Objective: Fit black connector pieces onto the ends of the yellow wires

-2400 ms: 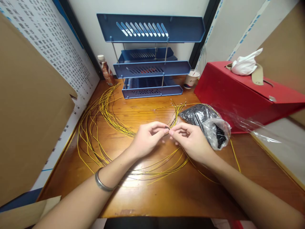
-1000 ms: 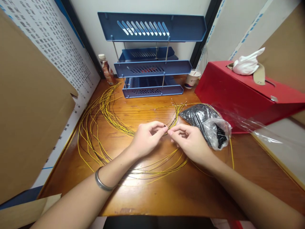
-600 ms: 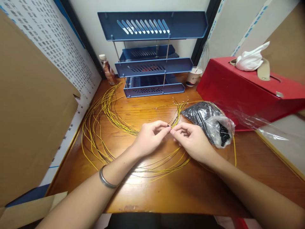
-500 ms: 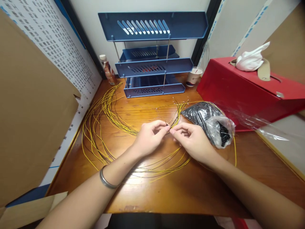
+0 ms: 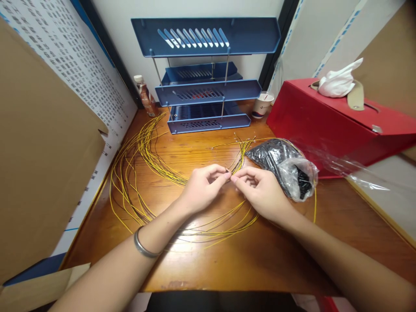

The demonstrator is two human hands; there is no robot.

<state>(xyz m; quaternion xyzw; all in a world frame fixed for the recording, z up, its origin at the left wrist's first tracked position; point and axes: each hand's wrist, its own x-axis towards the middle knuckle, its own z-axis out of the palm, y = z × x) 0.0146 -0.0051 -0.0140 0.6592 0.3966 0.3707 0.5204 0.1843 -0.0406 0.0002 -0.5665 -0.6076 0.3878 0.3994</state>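
Note:
In the middle of the head view, my left hand [image 5: 208, 182] pinches a small dark piece [image 5: 226, 170] between thumb and forefinger; its kind is too small to tell. The thumb and forefinger of my right hand [image 5: 256, 186] are pressed together at the same spot, fingertips almost touching the left ones. What they hold is hidden. Just behind the fingertips stands a bunch of yellow and dark wire ends [image 5: 243, 149] with tiny pale tips. From there the long loose wires [image 5: 159, 167] curve round to the left and pass below both forearms.
A clear plastic bag with black contents [image 5: 276, 156] lies right of the wire ends. Behind stand a blue tiered tray rack [image 5: 208, 93], a bottle [image 5: 147, 97] and a paper cup [image 5: 262, 105]. A red box [image 5: 325, 125] with tissue is at right, cardboard [image 5: 42, 151] at left.
The whole view has shifted slightly, with the things sitting a little further left. Both hands keep nearly the same pinch, fingertips together.

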